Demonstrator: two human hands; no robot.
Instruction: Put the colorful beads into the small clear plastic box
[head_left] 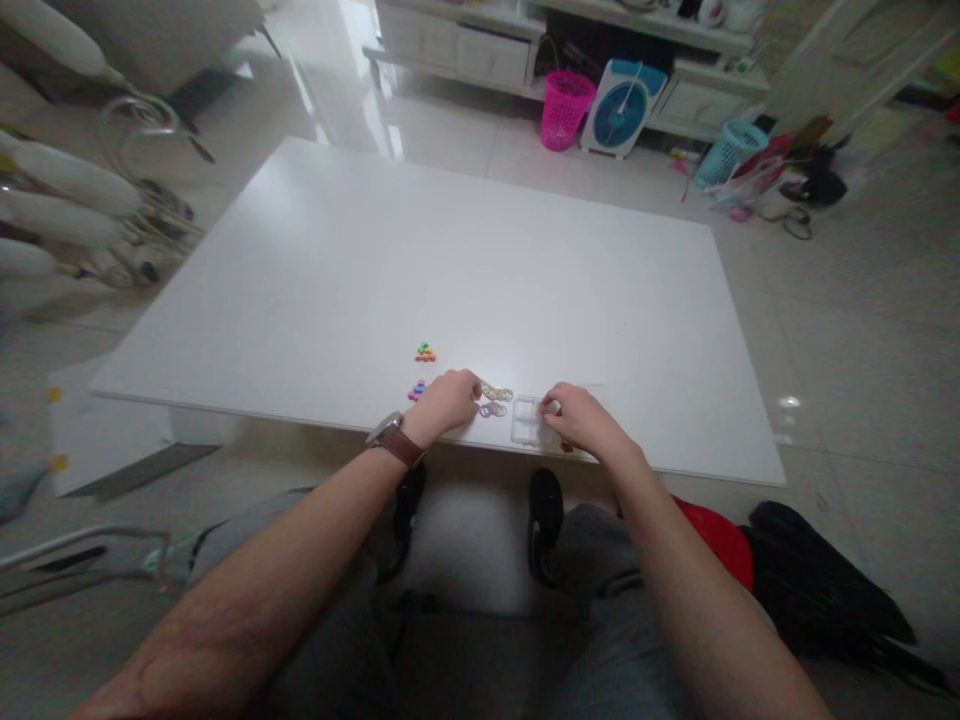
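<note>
A small clear plastic box (527, 420) with divided compartments lies near the table's front edge. My right hand (581, 415) is over its right side, fingertips pinched together; whatever they hold is too small to make out. Left of the box are a row of yellowish rings (496, 393) and a cluster of pale purple rings (493, 410). My left hand (448, 402) is beside these rings with its fingers closed, their contents hidden. Beyond its wrist sit small blue and purple pieces (417, 390), partly covered by the hand, and a multicoloured little pile (425, 352).
The white table (465, 260) spreads out ahead. A small dark item (566, 447) lies under my right hand at the edge. On the floor beyond stand a pink basket (564, 108), a blue and white fan (621, 108) and a light blue basket (729, 152).
</note>
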